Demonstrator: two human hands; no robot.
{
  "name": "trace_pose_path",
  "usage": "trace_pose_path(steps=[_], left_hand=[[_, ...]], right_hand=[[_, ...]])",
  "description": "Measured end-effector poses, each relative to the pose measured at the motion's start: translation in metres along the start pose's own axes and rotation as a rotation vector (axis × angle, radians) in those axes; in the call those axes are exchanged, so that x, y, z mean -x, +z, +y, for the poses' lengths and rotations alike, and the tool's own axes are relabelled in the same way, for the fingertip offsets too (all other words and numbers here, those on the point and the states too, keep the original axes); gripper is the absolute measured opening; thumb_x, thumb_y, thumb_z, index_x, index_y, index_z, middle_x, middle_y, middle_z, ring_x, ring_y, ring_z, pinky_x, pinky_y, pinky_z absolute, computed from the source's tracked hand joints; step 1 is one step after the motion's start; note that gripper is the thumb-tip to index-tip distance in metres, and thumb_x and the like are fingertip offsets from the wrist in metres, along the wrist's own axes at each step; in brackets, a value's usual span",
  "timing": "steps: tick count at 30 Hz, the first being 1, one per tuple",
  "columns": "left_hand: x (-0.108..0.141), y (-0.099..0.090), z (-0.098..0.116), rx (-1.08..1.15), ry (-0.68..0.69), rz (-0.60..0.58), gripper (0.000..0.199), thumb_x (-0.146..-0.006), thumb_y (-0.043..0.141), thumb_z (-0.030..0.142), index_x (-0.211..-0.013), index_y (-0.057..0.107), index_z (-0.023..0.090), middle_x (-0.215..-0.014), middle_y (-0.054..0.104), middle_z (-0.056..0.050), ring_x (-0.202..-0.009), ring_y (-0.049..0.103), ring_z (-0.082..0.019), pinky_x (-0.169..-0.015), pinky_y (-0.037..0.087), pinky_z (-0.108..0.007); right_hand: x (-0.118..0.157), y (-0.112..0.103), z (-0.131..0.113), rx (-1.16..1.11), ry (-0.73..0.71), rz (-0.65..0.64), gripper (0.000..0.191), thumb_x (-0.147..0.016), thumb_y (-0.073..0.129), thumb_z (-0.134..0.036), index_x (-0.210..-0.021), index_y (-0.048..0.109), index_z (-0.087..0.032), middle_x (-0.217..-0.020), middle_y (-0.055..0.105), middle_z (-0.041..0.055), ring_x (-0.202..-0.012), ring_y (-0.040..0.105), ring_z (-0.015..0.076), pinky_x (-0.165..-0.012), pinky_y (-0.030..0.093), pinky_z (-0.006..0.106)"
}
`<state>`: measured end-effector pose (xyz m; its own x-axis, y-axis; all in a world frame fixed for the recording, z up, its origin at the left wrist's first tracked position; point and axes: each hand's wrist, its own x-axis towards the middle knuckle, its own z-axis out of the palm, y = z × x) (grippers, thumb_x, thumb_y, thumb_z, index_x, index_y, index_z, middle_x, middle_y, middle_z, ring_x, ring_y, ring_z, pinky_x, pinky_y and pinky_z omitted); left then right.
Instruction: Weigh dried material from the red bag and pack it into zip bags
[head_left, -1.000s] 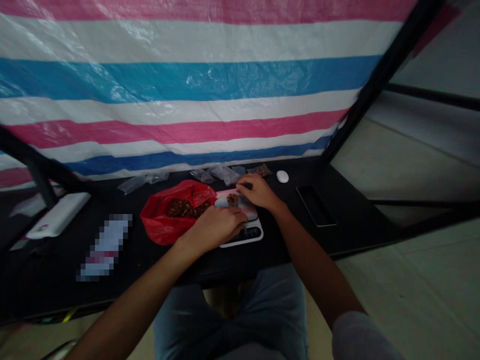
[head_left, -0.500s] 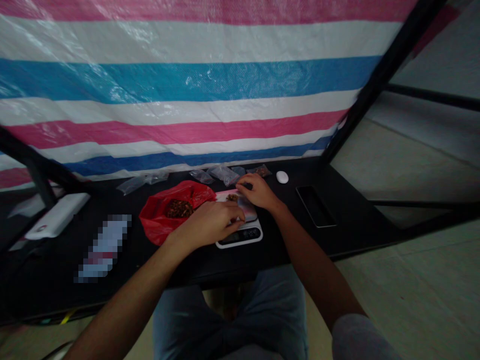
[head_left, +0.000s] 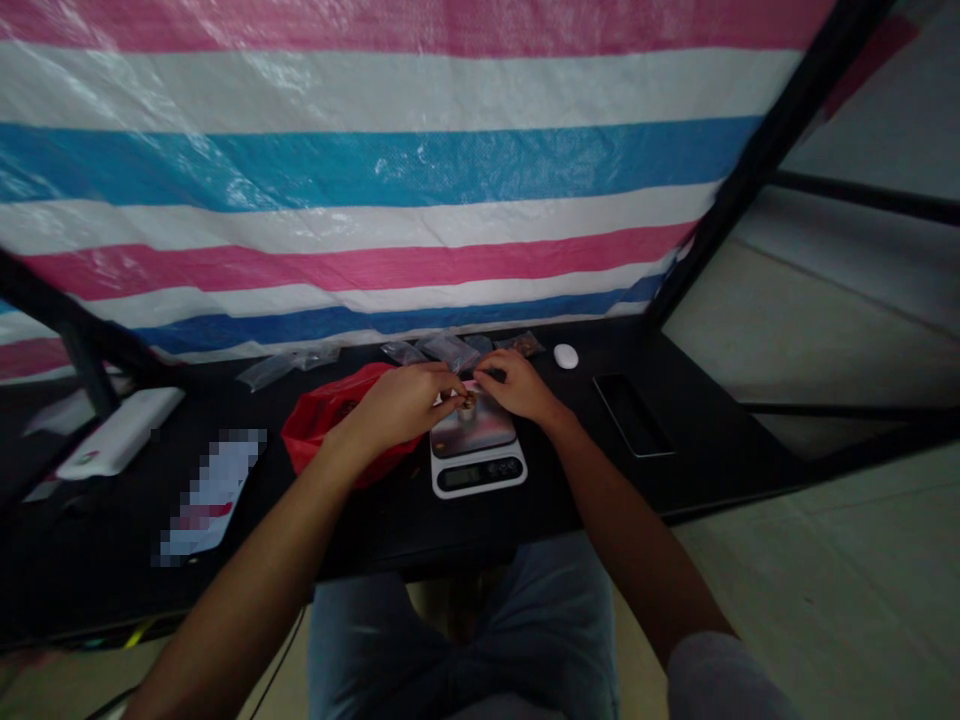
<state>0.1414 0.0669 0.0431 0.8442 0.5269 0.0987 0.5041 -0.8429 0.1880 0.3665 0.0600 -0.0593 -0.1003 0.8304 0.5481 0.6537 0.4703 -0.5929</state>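
Note:
A white kitchen scale (head_left: 480,478) with a metal plate lies before me, its display facing me. On the plate is a small heap of brown bits (head_left: 469,401), and whether a clear bag or cup holds it I cannot tell. My left hand (head_left: 409,402) reaches over a red plastic bag (head_left: 307,425), its fingertips pinched together at the heap. Behind the plate's far right edge, my right hand (head_left: 519,386) is curled with thumb and finger close together. What either pinch holds is too small to make out. My left hand hides most of the red bag's contents.
Clear plastic bags (head_left: 450,350) lie along the back, one with brown contents (head_left: 525,345). A white oval case (head_left: 565,356) and a dark-screened phone (head_left: 634,415) lie to the right. Leftward are a white power strip (head_left: 120,433) and a blurred packet (head_left: 214,495). Striped sheeting (head_left: 420,165) hangs behind.
My left hand has moved back from over the scale's front to the brown heap, uncovering the display and plate. My right hand has stayed almost still.

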Motion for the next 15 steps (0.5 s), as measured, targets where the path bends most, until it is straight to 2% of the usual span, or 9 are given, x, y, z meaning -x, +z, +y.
trace_pose_path(steps=[4,7,12,15], left_hand=[[0.008,-0.004,-0.002,0.037,-0.005,0.047,0.028,-0.103,0.053,0.032,-0.111,0.078,0.022,-0.111,0.078,-0.006,-0.095,0.072,-0.023,-0.077,0.047,-0.030],[0.018,-0.006,-0.005,0.068,-0.041,0.068,0.028,-0.102,0.052,0.033,-0.108,0.077,0.021,-0.106,0.078,-0.006,-0.088,0.071,-0.021,-0.075,0.047,-0.030],[0.036,0.004,-0.008,0.077,-0.120,-0.161,0.023,-0.094,0.063,0.037,-0.104,0.079,0.023,-0.097,0.078,-0.005,-0.084,0.070,-0.023,-0.069,0.044,-0.030],[0.041,0.013,-0.007,0.114,-0.106,-0.214,0.022,-0.096,0.060,0.033,-0.101,0.079,0.024,-0.102,0.079,-0.005,-0.092,0.072,-0.023,-0.071,0.045,-0.030]], right_hand=[[0.000,0.000,0.000,-0.005,0.000,0.009,0.015,-0.089,0.068,-0.010,-0.081,0.077,-0.019,-0.088,0.079,0.0052,-0.088,0.070,0.0208,-0.086,0.049,0.035],[0.000,0.000,-0.002,0.001,0.010,0.010,0.014,-0.089,0.069,-0.011,-0.081,0.077,-0.019,-0.087,0.079,0.0053,-0.088,0.070,0.0210,-0.086,0.049,0.035],[0.001,-0.001,-0.004,-0.004,0.023,-0.007,0.015,-0.090,0.068,-0.011,-0.082,0.078,-0.019,-0.089,0.080,0.0057,-0.090,0.071,0.0210,-0.089,0.050,0.036],[0.001,0.000,-0.003,0.011,0.030,-0.017,0.014,-0.090,0.069,-0.011,-0.081,0.078,-0.019,-0.089,0.080,0.0062,-0.091,0.071,0.0217,-0.090,0.049,0.037]])
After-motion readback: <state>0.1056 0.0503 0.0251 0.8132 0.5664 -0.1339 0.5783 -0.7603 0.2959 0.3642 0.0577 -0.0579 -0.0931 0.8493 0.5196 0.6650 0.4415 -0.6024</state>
